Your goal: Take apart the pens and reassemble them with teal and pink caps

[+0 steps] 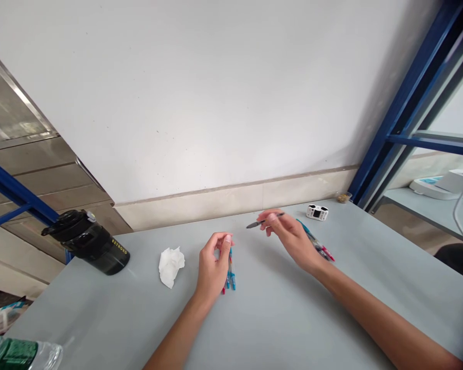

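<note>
A dark pen (255, 224) is pinched in the fingers of my right hand (287, 231), held above the table with one end pointing left. My left hand (213, 267) has its thumb and index fingertip pressed together; whatever may be between them is too small to make out. Several clear pens with blue and red ends (232, 280) lie just beside and partly behind my left hand. Another group of pens, with blue, dark and pink ends (326, 253), lies to the right, partly hidden by my right hand and wrist.
A crumpled white tissue (171, 266) lies left of my left hand. Farther left stands a black bottle (96, 244); a clear and green container (21, 354) is at the lower left. A small white device (317, 212) and a little clear tub (343, 197) sit near the wall.
</note>
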